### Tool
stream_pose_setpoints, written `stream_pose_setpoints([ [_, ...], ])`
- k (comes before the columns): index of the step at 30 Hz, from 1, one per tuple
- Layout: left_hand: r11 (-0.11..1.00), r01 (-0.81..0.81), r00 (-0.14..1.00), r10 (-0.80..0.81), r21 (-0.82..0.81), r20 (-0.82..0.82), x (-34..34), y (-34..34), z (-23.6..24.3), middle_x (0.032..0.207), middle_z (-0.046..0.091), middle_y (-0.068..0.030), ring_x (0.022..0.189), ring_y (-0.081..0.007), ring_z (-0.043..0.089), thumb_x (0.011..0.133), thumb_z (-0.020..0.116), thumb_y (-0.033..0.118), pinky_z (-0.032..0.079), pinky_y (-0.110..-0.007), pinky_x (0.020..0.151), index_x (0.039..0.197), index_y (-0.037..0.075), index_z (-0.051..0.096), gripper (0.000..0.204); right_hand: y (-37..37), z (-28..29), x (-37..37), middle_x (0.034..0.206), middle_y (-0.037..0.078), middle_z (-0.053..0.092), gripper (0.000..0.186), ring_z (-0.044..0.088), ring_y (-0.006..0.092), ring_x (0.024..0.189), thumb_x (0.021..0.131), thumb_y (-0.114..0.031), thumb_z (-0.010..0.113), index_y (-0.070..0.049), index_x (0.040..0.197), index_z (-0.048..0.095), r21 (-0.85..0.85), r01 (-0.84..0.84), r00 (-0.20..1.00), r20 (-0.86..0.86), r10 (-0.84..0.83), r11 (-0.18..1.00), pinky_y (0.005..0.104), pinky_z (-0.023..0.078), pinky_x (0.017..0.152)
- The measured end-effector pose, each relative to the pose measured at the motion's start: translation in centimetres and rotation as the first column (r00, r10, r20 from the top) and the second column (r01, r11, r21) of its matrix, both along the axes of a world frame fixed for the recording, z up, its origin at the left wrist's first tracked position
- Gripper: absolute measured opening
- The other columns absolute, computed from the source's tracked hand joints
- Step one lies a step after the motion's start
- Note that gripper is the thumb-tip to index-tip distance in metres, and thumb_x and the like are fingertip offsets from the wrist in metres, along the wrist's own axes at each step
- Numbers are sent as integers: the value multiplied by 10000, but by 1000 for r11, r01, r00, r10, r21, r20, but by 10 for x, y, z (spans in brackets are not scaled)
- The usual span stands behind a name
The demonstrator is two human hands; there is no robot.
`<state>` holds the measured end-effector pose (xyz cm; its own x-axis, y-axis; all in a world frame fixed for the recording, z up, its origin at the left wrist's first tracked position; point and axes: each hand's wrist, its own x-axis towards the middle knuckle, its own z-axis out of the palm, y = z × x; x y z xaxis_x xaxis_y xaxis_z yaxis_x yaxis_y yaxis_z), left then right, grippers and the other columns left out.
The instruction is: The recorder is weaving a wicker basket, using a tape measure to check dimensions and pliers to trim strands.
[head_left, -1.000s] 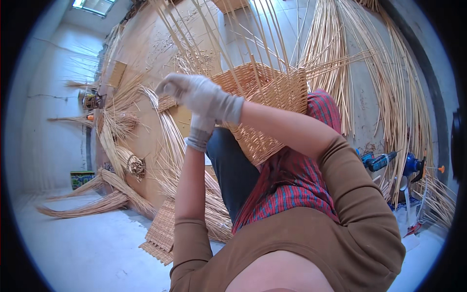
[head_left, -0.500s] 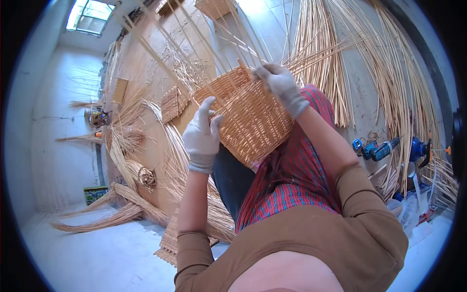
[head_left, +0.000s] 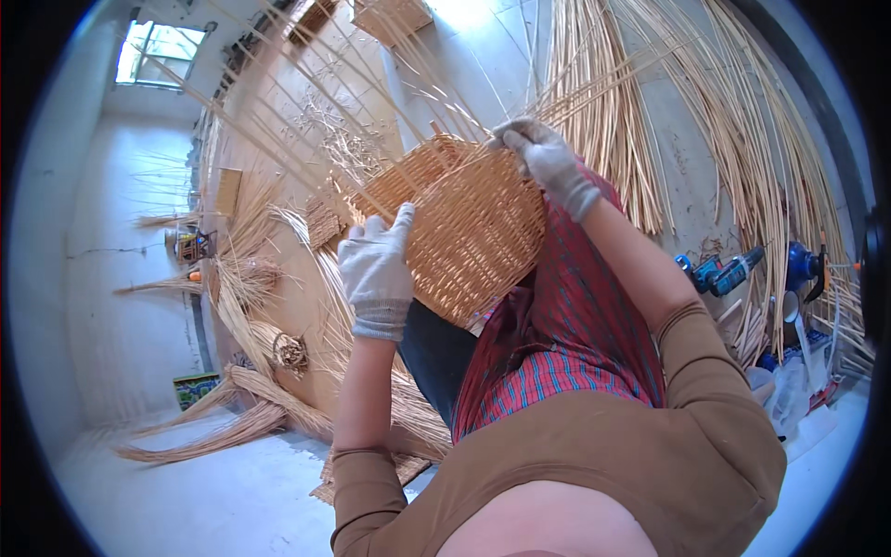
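A woven wicker basket (head_left: 478, 237), still unfinished at its rim, rests tilted against my lap. Long upright stakes (head_left: 306, 167) stick out of its top edge toward the upper left. My left hand (head_left: 379, 269), in a pale work glove, grips the basket's left upper corner. Its index finger lies along the front wall and the other fingers curl at the rim. My right hand (head_left: 548, 162), gloved too, pinches the rim at the upper right corner, its fingertips partly hidden. A red and blue plaid cloth (head_left: 566, 371) covers my lap beneath the basket.
Long wicker rods (head_left: 603, 111) lie spread on the floor at the upper right. A blue cordless drill (head_left: 729, 272) lies to the right. Tied rod bundles (head_left: 283, 348) are on the left, and another woven box (head_left: 390, 20) stands at the far side.
The basket has turned somewhat, its left side swinging lower and its stakes leaning further left. My left hand has moved down and left with the corner. My right hand keeps the right rim.
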<state>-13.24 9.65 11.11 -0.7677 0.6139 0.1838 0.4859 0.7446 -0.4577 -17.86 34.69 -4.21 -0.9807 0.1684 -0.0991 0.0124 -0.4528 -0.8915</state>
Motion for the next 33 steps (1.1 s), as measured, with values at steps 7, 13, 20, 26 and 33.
stream_pose_setpoints([
  [7, 957, -13, 994, -19, 291, 107, -43, 77, -47, 913, 640, -120, 783, -324, 660, 900, 612, 235, 516, -470, 648, 1182, 170, 638, 290, -7, -5, -8, 862, 16, 694, 190, 652, 107, 781, 859, -169, 767, -77, 981, 654, 265, 267, 951, -229, -208, 927, 260, 537, 728],
  [13, 935, -62, 991, 15, 350, 137, -54, 92, -57, 847, 624, -134, 745, -347, 660, 922, 597, 274, 510, -480, 614, 897, 171, 633, 112, -19, 17, 4, 895, 84, 694, 201, 691, 219, 760, 868, -218, 712, -112, 1012, 621, 625, 501, 865, -388, -320, 598, 335, 543, 676],
  [20, 920, -74, 989, 18, 385, 147, -58, 96, -56, 829, 619, -123, 742, -343, 655, 918, 596, 231, 499, -467, 602, 906, 169, 651, 84, -51, 3, 22, 967, 106, 725, 159, 714, 278, 812, 887, -142, 695, -119, 1044, 678, 421, 660, 735, -533, -419, 622, 347, 563, 674],
  [26, 917, -73, 989, 14, 393, 150, -63, 86, -60, 847, 640, -117, 746, -341, 668, 908, 589, 211, 517, -451, 613, 961, 190, 675, 103, -77, -30, 41, 976, 134, 736, 282, 739, 205, 854, 867, 90, 587, -38, 1101, 678, 422, 387, 814, -573, -89, 820, 294, 589, 761],
  [33, 907, -159, 985, 175, 389, -4, -65, 91, -61, 834, 710, -130, 699, -340, 688, 934, 571, 274, 531, -460, 601, 1087, 189, 652, 193, 7, -11, 84, 962, 28, 687, 310, 625, 113, 723, 984, -139, 603, -44, 1276, 568, -518, 166, 947, -152, -281, 839, 233, 507, 653],
])
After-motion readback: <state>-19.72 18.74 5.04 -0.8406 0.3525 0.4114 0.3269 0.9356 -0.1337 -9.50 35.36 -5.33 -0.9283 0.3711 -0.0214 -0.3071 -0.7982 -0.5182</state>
